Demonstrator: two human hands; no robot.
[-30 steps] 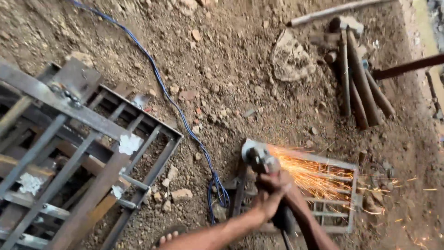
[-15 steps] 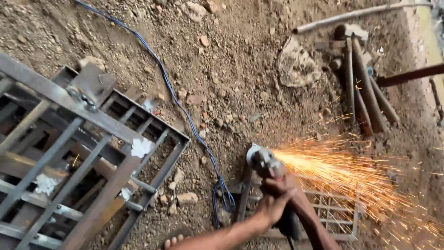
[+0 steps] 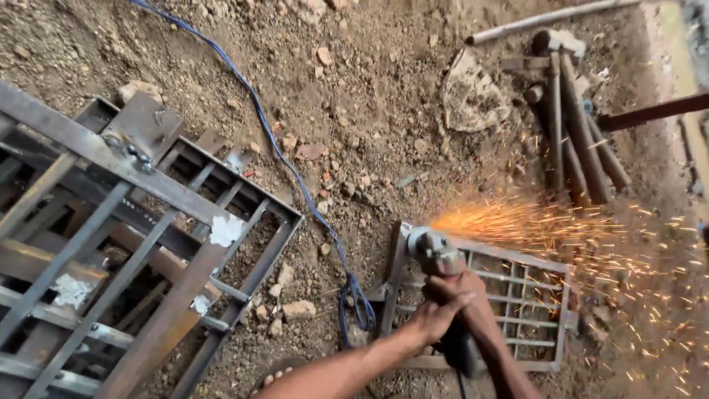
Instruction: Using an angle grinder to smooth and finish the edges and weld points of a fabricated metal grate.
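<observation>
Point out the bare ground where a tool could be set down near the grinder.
Freest: the dirt between the blue cable and the flat stone, with only pebbles. Crowded: the small grille under the angle grinder, the spark-swept ground to its right, and the large metal frame.

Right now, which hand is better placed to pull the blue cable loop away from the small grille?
Probably left: the left hand grips the angle grinder on the side nearer the blue cable loop; the right hand sits farther away.
</observation>
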